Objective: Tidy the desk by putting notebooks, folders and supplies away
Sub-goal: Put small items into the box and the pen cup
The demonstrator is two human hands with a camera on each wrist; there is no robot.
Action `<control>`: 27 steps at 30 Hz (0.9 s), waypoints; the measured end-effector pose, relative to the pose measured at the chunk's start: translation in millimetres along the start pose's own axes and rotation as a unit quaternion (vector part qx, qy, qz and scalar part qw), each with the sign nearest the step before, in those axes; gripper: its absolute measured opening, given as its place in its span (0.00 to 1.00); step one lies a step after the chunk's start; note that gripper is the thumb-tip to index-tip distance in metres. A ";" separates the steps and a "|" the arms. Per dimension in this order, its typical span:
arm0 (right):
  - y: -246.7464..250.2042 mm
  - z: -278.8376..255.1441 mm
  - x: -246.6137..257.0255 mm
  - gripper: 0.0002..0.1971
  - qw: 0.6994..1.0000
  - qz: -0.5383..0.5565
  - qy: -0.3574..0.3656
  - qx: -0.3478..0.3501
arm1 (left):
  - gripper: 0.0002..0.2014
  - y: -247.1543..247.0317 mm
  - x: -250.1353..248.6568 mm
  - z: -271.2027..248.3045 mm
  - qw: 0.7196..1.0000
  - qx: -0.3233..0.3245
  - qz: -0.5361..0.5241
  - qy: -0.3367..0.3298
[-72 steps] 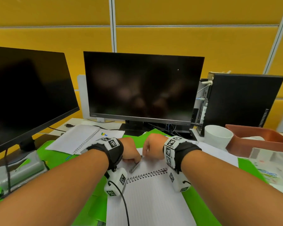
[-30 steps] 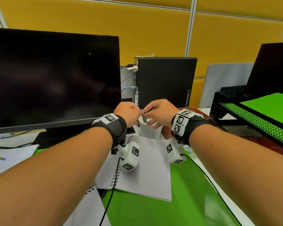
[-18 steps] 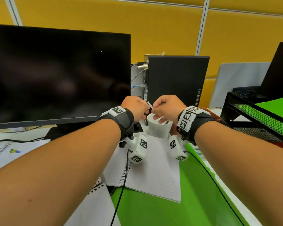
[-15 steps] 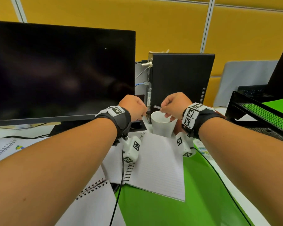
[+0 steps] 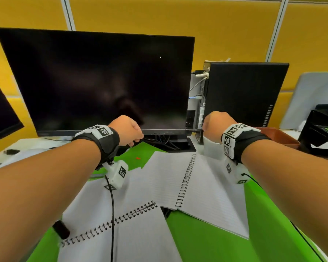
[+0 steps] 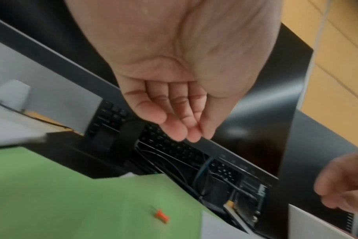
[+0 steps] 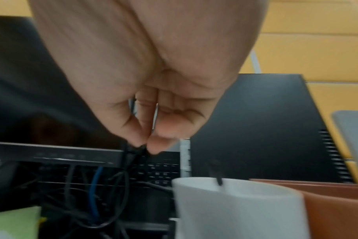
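Note:
My right hand [image 5: 215,123] hovers just above the white cup [image 5: 210,150]. In the right wrist view its fingertips [image 7: 146,145] are pressed together with nothing between them. A dark pen [image 7: 218,181] pokes out of the cup [image 7: 235,210]. My left hand [image 5: 130,132] hangs in front of the monitor's lower edge, fingers loosely curled and empty [image 6: 182,126]. Two open spiral notebooks [image 5: 206,190] [image 5: 133,235] lie on green folders [image 5: 206,241]. A black marker [image 5: 61,229] lies by the nearer notebook's left corner.
A black monitor [image 5: 102,82] and a PC tower [image 5: 244,95] stand close behind the hands, with cables and a keyboard under the monitor. A brown tray [image 5: 278,137] and a black mesh rack [image 5: 322,133] are at the right. An orange push pin [image 6: 161,216] lies on the green folder.
Both hands held the pen above the cup; now they have parted, the left one drawn leftward and empty. The pen stands in the cup, out of my right hand.

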State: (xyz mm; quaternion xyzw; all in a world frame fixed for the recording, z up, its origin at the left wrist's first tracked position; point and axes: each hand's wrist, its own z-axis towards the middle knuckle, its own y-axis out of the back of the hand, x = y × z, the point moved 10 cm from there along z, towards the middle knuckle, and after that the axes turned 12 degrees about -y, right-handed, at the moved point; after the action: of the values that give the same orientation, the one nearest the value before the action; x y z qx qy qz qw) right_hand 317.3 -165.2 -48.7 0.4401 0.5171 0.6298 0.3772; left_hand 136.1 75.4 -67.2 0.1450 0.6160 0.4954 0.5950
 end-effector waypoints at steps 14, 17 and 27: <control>-107.6 -58.2 201.3 0.21 0.963 0.053 0.190 0.182 | 0.10 14.8 100.6 -53.5 0.981 0.131 0.107 0.096; -121.2 -58.7 212.2 0.21 0.967 0.033 0.190 0.165 | 0.12 11.1 112.6 -65.1 0.974 0.162 0.111 0.111; -141.2 -43.4 229.6 0.05 0.969 -0.141 0.160 0.124 | 0.14 3.4 127.5 -72.8 0.961 0.194 0.152 0.123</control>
State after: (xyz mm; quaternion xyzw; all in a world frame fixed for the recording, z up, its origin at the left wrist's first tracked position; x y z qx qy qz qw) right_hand 203.8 60.0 -153.2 0.2993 0.7018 0.5634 0.3170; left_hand 39.0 143.1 -154.2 0.2872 0.7396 0.4652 0.3925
